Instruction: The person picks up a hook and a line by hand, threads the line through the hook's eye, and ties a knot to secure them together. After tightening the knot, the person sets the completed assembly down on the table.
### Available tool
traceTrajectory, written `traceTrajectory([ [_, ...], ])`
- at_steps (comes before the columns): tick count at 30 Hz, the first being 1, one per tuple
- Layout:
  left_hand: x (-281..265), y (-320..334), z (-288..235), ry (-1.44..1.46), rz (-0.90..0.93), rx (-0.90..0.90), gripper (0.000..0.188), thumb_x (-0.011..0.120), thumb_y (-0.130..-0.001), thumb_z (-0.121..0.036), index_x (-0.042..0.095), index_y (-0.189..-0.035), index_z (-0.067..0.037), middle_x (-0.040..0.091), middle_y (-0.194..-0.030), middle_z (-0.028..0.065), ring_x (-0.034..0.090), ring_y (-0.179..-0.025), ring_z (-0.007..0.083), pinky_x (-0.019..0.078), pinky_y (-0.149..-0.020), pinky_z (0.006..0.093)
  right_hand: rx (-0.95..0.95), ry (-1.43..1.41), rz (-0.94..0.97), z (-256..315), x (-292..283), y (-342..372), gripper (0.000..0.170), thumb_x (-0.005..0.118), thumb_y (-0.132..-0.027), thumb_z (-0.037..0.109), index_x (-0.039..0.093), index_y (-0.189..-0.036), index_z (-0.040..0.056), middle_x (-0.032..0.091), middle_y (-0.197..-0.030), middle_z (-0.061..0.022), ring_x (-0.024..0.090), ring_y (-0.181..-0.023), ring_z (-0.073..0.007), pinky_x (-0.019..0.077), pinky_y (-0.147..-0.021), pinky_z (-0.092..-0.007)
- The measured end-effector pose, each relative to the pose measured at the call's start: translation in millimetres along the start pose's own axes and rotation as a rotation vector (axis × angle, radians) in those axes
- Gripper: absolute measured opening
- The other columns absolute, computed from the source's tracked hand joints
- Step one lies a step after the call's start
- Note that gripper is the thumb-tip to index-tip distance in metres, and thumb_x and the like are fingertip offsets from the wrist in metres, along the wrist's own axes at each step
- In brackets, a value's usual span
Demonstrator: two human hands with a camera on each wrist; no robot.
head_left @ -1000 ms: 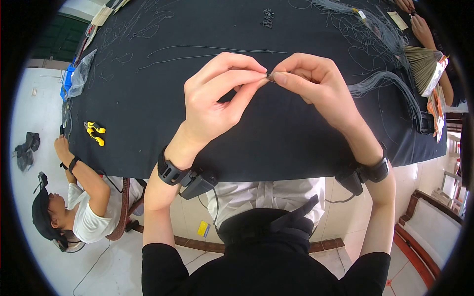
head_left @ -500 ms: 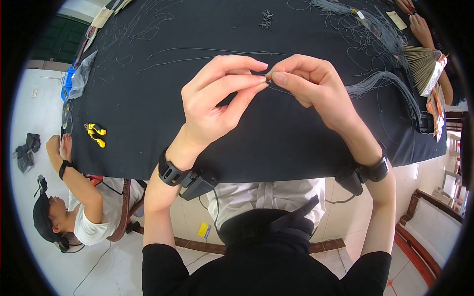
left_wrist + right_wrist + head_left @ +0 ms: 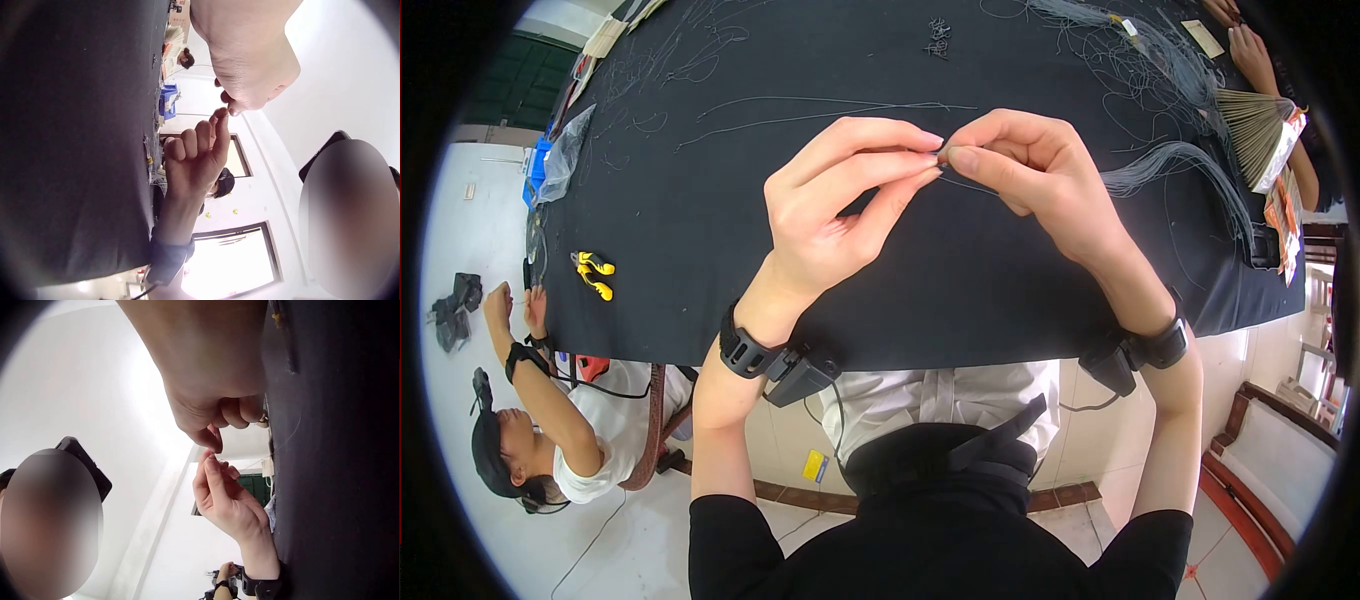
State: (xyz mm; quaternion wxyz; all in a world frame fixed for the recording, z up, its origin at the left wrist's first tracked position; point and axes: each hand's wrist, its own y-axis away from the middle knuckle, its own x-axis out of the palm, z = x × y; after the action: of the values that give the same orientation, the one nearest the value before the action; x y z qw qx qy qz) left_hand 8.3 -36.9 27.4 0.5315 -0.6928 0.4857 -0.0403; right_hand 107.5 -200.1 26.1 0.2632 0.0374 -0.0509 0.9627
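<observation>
In the head view both hands meet fingertip to fingertip above the dark-covered table (image 3: 900,300). My left hand (image 3: 825,200) pinches a thin grey line (image 3: 966,184) between thumb and fingers, its other fingers stretched out. My right hand (image 3: 1045,175) pinches a tiny dark piece at the same spot with thumb and forefinger, the remaining fingers curled in. Fingertips mostly cover this piece, and I cannot tell its kind. A faint strand (image 3: 295,434) trails from the fingertips in the right wrist view.
Two long grey lines (image 3: 800,99) lie beyond the hands, near a small heap of dark bits (image 3: 938,40). Bundled grey line (image 3: 1180,165) lies at right beside a fanned stack of strips (image 3: 1255,135). Yellow-handled pliers (image 3: 595,274) rest at left, where another person (image 3: 570,440) sits.
My left hand has shifted slightly left and down, and its fingertips have rolled a little. The right hand stays nearly still. The person at left has moved their arms.
</observation>
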Motion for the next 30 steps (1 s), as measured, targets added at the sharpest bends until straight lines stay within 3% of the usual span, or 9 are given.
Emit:
traceTrajectory([
  [8,-0.8,1.0,0.2,0.014,0.015,-0.003,0.018,0.068,-0.064,0.008,0.064,-0.079,-0.001,0.062,-0.082,0.0081,0.060,-0.068,0.0168,0.0489,-0.057,0.0225,0.003,0.040,0.016,2.3,0.4,0.5,0.019,0.058,-0.084,0.017,0.062,-0.092,0.0001,0.060,-0.072,0.0007,0.048,-0.063,-0.0002,0.0356,-0.055,-0.0155],
  [17,-1.6,4.0,-1.8,0.093,0.018,-0.147,0.016,0.063,-0.071,0.010,0.063,-0.084,0.002,0.061,-0.087,0.0123,0.059,-0.077,0.0165,0.0472,-0.065,0.0221,0.024,0.191,-0.101,-4.3,0.8,-1.4,0.020,0.058,-0.083,0.019,0.061,-0.089,-0.0002,0.052,-0.060,0.0027,0.041,-0.054,-0.0015,0.0296,-0.048,-0.0175],
  [20,2.1,3.5,2.6,0.082,-0.036,-0.149,0.014,0.066,-0.068,0.009,0.063,-0.078,0.000,0.062,-0.083,0.0089,0.059,-0.064,0.0125,0.0479,-0.054,0.0202,0.008,0.240,-0.114,-11.1,2.2,-2.0,0.020,0.058,-0.082,0.018,0.061,-0.087,-0.0006,0.049,-0.058,0.0036,0.040,-0.052,-0.0016,0.0292,-0.047,-0.0181],
  [23,2.6,3.1,4.9,0.027,-0.044,-0.145,0.013,0.065,-0.069,0.009,0.063,-0.078,0.000,0.062,-0.082,0.0084,0.059,-0.064,0.0123,0.0479,-0.053,0.0200,-0.070,0.256,-0.089,-18.6,3.9,-2.1,0.019,0.059,-0.082,0.017,0.061,-0.085,-0.0015,0.047,-0.054,0.0034,0.038,-0.050,-0.0018,0.0282,-0.045,-0.0190],
  [30,5.3,1.9,5.1,-0.066,0.046,-0.150,0.012,0.064,-0.068,0.009,0.061,-0.076,0.000,0.061,-0.080,0.0068,0.059,-0.063,0.0135,0.0483,-0.053,0.0210,-0.018,0.306,-0.046,-6.3,8.9,3.0,0.017,0.059,-0.081,0.014,0.060,-0.081,-0.0021,0.043,-0.050,0.0030,0.035,-0.047,-0.0021,0.0265,-0.043,-0.0201],
])
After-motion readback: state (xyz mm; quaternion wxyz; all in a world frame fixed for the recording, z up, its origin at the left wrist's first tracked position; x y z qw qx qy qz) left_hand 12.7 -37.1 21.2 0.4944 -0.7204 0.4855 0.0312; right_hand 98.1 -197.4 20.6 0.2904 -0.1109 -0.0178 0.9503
